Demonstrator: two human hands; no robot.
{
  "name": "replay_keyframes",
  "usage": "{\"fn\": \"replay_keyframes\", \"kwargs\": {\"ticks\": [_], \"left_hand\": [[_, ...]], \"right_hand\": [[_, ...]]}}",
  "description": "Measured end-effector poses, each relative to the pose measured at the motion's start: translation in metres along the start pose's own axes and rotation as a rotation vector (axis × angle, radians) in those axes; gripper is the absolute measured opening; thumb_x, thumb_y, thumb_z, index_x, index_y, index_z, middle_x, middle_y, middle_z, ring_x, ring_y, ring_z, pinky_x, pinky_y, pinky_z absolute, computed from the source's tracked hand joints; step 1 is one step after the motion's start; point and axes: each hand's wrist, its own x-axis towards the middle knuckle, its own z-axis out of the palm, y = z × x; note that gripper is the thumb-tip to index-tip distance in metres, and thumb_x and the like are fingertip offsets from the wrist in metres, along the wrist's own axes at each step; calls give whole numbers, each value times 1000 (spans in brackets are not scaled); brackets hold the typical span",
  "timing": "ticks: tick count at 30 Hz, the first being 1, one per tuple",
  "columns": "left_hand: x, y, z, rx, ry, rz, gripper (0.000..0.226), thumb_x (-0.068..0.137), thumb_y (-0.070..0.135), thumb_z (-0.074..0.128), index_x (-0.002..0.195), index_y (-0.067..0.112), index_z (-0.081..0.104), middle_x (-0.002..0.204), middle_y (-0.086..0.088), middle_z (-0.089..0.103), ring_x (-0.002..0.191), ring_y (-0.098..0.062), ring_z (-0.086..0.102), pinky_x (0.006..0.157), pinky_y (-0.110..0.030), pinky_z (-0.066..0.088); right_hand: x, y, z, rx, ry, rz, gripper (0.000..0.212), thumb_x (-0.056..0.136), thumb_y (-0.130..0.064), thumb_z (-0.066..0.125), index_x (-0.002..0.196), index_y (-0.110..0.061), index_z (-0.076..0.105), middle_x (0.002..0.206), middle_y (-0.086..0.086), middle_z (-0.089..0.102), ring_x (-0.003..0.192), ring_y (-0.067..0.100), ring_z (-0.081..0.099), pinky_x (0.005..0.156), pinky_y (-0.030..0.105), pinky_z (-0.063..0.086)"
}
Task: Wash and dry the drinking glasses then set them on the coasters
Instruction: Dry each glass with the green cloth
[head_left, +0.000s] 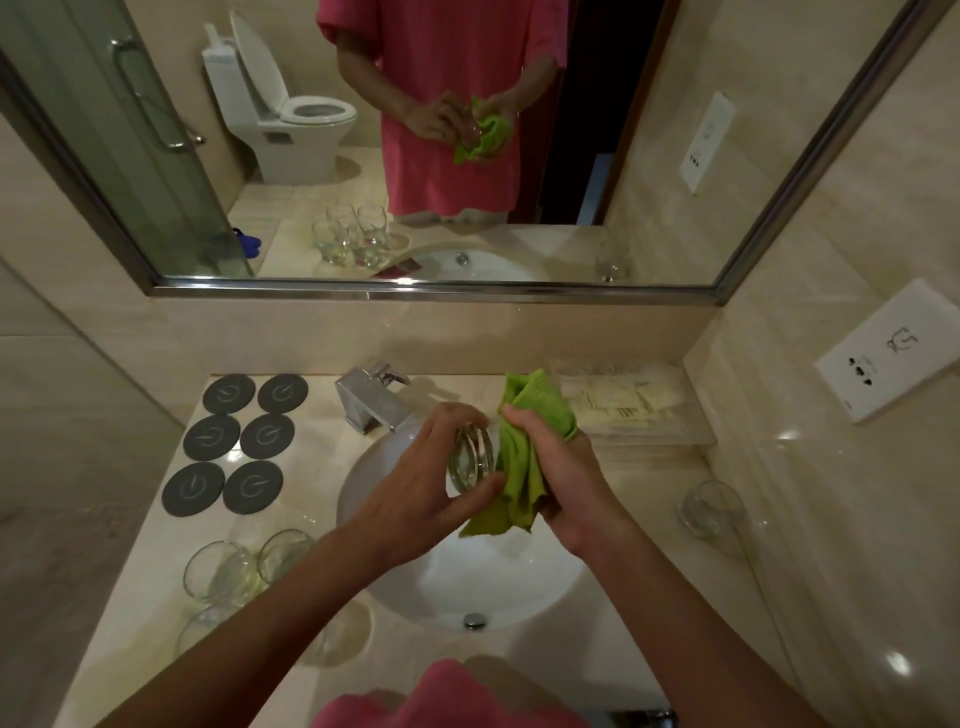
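Beige stone surface (291, 519) wraps a white sink (498, 582) under a wide mirror (467, 156).

Far left lie six grey coasters (240, 442) in two columns, none yet bearing a glass. Nearer, still on the left, stand unwashed-looking glasses (228, 571): I count three plainly, perhaps a fourth behind my forearm, though I cannot be sure. A chrome tap (371, 397) sits at the far rim of the sink.

Over the sink, my left hand (426, 483) is wrapped round one glass (470, 460) lying on its side, thumb below, fingers over the top. My right hand (561, 483) is clamped on a green cloth (519, 467), pressing it against the glass at its mouth. So I judge this to be the drying step for this glass.

On the right of the surface stands one more glass (711, 509), alone, near the wall; a clear tray (623, 405) of sachets lies beyond it.

Risks: a wet glass could slip from my left grip and crack in the sink; twisting the cloth too hard could break thin glass; my left forearm, hanging just over the waiting glasses, could knock one down when I reach for the coasters.
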Motion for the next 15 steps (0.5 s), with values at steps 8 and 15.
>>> {"fn": "replay_keyframes", "kwargs": {"ticks": [8,15], "left_hand": [[10,21,-2,-814,-142,-734,46,99,47,47,94,3,60,67,-9,58,60,-24,53,53,-32,43],[-2,-1,-1,-300,-129,-319,49,94,49,60,130,16,54,116,1,53,92,-12,65,77,-24,56]], "right_hand": [[-2,13,0,-193,96,-347,33,84,-27,81,113,-20,67,90,0,75,83,15,74,72,30,60],[3,11,-5,-68,-66,-78,53,80,-27,85,127,-17,61,112,15,73,96,30,75,79,50,62]]}}
